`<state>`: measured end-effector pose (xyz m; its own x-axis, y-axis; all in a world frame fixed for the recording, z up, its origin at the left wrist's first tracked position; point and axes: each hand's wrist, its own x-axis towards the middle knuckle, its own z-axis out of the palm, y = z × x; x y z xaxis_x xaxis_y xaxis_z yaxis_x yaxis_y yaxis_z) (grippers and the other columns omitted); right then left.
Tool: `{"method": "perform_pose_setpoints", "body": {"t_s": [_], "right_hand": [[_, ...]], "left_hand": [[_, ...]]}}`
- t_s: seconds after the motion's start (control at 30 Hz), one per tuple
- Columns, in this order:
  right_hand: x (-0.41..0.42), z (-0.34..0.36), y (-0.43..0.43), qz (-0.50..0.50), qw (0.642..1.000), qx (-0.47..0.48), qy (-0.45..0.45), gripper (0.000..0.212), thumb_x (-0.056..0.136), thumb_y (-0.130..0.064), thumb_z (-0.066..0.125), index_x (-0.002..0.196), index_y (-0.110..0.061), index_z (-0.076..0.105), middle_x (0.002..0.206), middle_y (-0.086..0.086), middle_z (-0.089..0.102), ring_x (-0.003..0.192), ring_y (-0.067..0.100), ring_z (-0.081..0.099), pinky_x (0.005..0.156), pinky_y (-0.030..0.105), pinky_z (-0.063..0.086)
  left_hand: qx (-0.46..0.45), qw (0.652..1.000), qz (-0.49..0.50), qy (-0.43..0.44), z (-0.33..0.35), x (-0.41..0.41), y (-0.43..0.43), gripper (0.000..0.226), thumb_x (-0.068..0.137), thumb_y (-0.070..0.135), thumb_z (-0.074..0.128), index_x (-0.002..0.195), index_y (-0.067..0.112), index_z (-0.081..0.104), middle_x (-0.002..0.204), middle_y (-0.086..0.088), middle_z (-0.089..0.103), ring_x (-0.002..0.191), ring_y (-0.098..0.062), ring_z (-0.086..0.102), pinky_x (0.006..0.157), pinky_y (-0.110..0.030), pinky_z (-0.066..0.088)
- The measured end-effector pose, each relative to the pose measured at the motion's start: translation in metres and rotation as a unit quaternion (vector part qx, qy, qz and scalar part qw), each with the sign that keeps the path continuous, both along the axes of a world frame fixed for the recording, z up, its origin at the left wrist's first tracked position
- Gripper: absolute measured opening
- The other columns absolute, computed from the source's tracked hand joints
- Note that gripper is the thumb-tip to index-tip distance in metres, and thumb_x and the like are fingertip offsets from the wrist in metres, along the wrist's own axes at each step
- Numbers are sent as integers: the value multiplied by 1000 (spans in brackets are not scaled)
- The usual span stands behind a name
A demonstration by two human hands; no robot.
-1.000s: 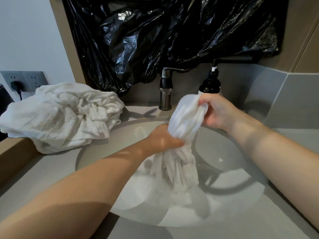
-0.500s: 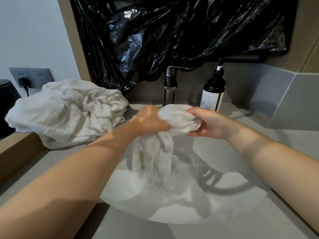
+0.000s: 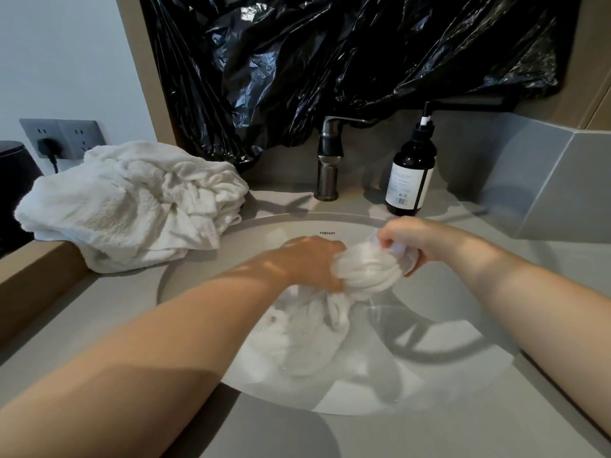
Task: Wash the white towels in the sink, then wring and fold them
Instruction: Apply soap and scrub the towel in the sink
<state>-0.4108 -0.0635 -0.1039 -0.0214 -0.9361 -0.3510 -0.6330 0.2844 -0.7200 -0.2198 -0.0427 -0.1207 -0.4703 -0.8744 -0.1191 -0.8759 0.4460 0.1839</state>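
Above grey sink [image 3: 456, 302], twisted towel [image 3: 363, 272], long axis left-to-right, tail down, hands [image 3: 307, 262] [image 3: 429, 242] tight around it.

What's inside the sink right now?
One white towel: the left hand and right hand grip its twisted top above the sink, its loose end trails into the basin. No drain shows; the towel likely covers it.

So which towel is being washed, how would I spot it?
Find the sink below the tap. Over it, the left hand and right hand both grip one twisted towel, its tail hanging into the basin. The other towels sit in a heap on the counter, untouched.
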Motion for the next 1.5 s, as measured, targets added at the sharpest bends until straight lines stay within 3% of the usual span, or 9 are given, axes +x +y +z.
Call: {"method": "perform_pose_setpoints", "body": {"t_s": [0.1, 0.33, 0.47, 0.6, 0.77, 0.93, 1.1, 1.3, 1.5], "right_hand": [[-6, -13, 3, 84, 983, 69, 151, 17, 86, -9, 57, 102, -8, 59, 90, 15, 58, 75, 33, 61, 58, 36, 55], [28, -37, 25, 336, 772, 45, 537, 60, 92, -33, 56, 143, -10, 34, 143, 9, 38, 124, 25, 48, 86, 30, 43], [37, -69, 34, 425, 717, 54, 550, 75, 93, -35, 53, 153, -25, 11, 147, 9, 22, 133, 34, 31, 89, 37, 40], [29, -71, 18, 386, 808, 8, 445, 51, 87, -27, 61, 136, -24, 45, 131, 7, 48, 115, 28, 53, 80, 29, 46], [16, -51, 1, 121, 985, 42, 112, 40, 86, -18, 65, 124, -21, 52, 112, 10, 56, 86, 24, 57, 52, 23, 48], [33, -26, 7, -48, 993, -102, -36, 21, 87, -34, 55, 99, -18, 57, 84, 3, 55, 70, 23, 54, 55, 26, 44], [54, -36, 16, 11, 981, -172, 93, 26, 101, -33, 36, 119, -19, 47, 116, 7, 54, 108, 31, 51, 81, 31, 36], [25, -37, -8, 141, 957, -58, 248, 41, 92, -33, 44, 119, -7, 60, 121, 18, 58, 108, 33, 58, 79, 31, 48], [17, -52, 0, 204, 923, 152, 289, 45, 99, -48, 41, 114, -8, 53, 116, 13, 53, 98, 35, 63, 57, 34, 56]], "left_hand": [[15, 998, -14, -66, -26, -9, -3, 86, 87, 50, 65, 154, 24, 19, 144, -4, 45, 131, -26, 43, 103, -37, 40], [144, 969, 11, -199, -89, -9, 4, 134, 68, 62, 77, 151, 30, -23, 163, 4, -19, 151, -26, -6, 117, -61, 16], [138, 966, -5, -219, -93, 0, -7, 121, 74, 43, 79, 154, 36, -12, 163, -4, 5, 149, -31, 13, 110, -50, 34], [94, 974, -36, -202, -81, 10, -15, 77, 80, 27, 71, 144, 29, 28, 107, -2, 52, 99, -25, 55, 69, -32, 48], [169, 965, 167, 110, -55, 38, -35, 59, 84, 26, 68, 136, 28, 39, 110, -1, 54, 94, -23, 56, 77, -30, 49], [276, 827, 272, 407, -32, 34, -38, 36, 80, 14, 65, 114, 12, 56, 106, -18, 64, 93, -34, 64, 86, -45, 54], [345, 777, 252, 463, -17, 32, -33, 18, 86, 16, 52, 96, 8, 65, 95, -15, 67, 92, -32, 63, 92, -41, 49], [417, 828, 140, 348, -3, 42, -30, 40, 68, 7, 57, 107, 11, 64, 99, -15, 67, 92, -33, 63, 84, -39, 52], [227, 966, 36, -118, -24, 31, -21, 73, 86, 22, 69, 148, 26, 31, 142, 1, 44, 127, -24, 49, 104, -40, 45]]}}
